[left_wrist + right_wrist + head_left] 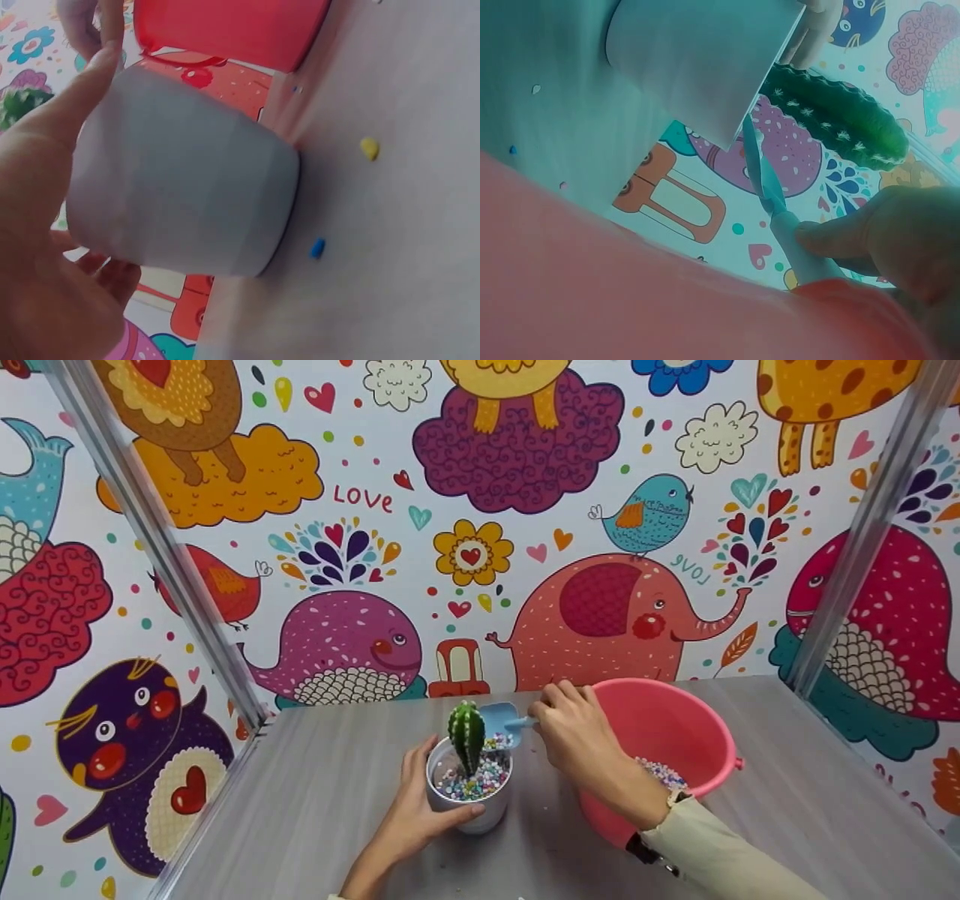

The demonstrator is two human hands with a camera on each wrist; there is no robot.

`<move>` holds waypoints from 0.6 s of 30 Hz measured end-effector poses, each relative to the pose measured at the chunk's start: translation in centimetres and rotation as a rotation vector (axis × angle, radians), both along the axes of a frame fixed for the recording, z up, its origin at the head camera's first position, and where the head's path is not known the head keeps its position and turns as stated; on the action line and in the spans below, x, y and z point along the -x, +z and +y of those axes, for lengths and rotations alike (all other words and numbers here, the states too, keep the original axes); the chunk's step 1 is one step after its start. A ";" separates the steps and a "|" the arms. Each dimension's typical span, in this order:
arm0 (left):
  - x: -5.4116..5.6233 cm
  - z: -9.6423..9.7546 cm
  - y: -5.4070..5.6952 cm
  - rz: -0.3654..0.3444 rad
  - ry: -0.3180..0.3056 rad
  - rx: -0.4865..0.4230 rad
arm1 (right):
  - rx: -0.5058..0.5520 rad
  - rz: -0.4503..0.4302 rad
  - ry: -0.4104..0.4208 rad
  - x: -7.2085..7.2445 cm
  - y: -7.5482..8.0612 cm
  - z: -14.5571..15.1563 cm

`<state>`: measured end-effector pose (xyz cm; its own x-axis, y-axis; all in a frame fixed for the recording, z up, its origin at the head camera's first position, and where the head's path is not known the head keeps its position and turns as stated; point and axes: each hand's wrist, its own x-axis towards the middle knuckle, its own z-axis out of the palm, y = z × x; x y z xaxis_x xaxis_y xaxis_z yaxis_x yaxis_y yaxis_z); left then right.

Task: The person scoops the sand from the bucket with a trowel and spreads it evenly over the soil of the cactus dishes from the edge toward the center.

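A green cactus stands upright in a white flowerpot, with many coloured pebbles around its base. My left hand grips the pot from the left, thumb along the near side and fingers curled round the far side. In my right hand is the handle of a small light blue toy shovel. Its scoop is tilted at the pot's rim beside the cactus, some pebbles still on it. The right wrist view shows the shovel's edge right at the rim, thumb pressed on the handle.
A pink bucket with pebbles inside stands to the right, partly behind my right forearm. Loose pebbles, one yellow and one blue, lie on the grey table near the pot. A patterned wall rises behind the table.
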<state>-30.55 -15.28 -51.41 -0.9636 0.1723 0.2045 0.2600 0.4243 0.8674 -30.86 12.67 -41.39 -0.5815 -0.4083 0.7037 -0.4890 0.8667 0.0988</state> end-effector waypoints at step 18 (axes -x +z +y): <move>0.1 0.1 0.0 0.000 0.023 -0.007 | -0.043 0.012 -0.002 -0.4 -0.3 -0.2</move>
<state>-30.64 -15.14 -51.36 -0.9673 0.1485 0.2056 0.2501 0.4243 0.8703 -30.47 12.43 -41.74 -0.5741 -0.4371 0.6923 -0.4859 0.8625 0.1416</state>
